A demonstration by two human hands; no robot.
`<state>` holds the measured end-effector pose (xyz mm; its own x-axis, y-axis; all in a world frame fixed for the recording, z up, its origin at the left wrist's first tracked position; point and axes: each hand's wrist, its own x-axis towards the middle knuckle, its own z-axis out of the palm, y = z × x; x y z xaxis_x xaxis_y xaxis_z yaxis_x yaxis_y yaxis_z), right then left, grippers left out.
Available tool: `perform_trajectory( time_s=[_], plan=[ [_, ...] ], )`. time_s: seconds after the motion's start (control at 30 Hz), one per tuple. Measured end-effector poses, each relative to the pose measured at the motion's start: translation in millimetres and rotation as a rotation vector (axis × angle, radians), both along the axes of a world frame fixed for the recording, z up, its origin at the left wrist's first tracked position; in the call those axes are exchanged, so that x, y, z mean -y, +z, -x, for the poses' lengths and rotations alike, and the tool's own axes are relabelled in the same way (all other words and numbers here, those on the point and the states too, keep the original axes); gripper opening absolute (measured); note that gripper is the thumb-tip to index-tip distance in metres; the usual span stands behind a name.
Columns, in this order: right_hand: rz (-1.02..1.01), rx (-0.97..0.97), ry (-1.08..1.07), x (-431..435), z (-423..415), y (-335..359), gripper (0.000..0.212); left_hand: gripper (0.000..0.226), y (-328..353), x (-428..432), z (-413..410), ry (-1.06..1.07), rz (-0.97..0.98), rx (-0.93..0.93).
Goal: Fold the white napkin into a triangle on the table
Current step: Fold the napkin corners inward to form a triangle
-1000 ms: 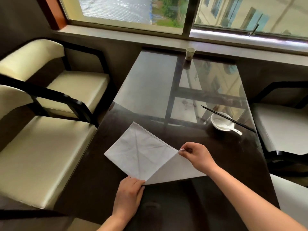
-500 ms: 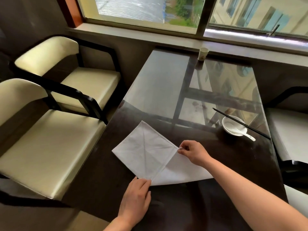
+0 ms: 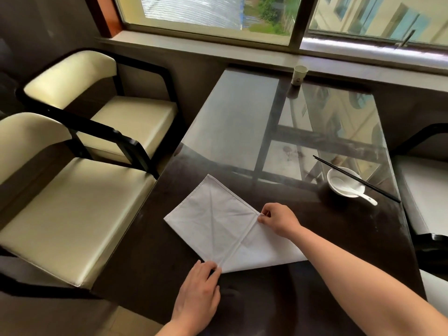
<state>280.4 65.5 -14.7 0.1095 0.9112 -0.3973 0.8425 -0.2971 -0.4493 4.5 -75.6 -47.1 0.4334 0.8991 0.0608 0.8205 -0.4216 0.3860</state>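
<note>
Both hands meet the white napkin (image 3: 213, 221), lying flat near the desk's (image 3: 339, 238) near left edge. Left hand (image 3: 198, 287) presses the nearest corner with straight fingers; right hand (image 3: 278, 221) pinches a corner farther right. The hem between them runs diagonally, so the right hand seems placed to fold across.

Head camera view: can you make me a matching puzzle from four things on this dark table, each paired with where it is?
Things:
1 white cloth napkin
2 pale paper cup
3 black chopsticks
4 white ceramic spoon

Places:
A resting in the white bowl
B far end, by the window sill
C across the bowl's rim
D near edge, touched by left hand and right hand

Pairs: 1-D, 2-B, 3-C, 4-A.
</note>
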Motion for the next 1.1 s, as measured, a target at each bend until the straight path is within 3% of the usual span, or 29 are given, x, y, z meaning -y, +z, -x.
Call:
perform_trajectory(
  time_s=[0.53,0.7,0.87,1.1],
  plan=[
    [-0.077,0.133,-0.081,5,7,-5,0.024,0.052,-2,-1,1,-0.040,-0.025,-0.063],
    [-0.130,0.025,-0.128,16,-2,-2,0.029,0.055,2,-2,-1,-0.064,-0.032,-0.108],
    [-0.141,-0.021,-0.189,52,-26,-2,0.026,0.048,8,-9,-6,-0.065,0.005,-0.130],
    [-0.271,0.129,-0.414,135,-69,-9,0.022,0.055,7,-10,-5,-0.088,0.018,-0.159]
  ],
)
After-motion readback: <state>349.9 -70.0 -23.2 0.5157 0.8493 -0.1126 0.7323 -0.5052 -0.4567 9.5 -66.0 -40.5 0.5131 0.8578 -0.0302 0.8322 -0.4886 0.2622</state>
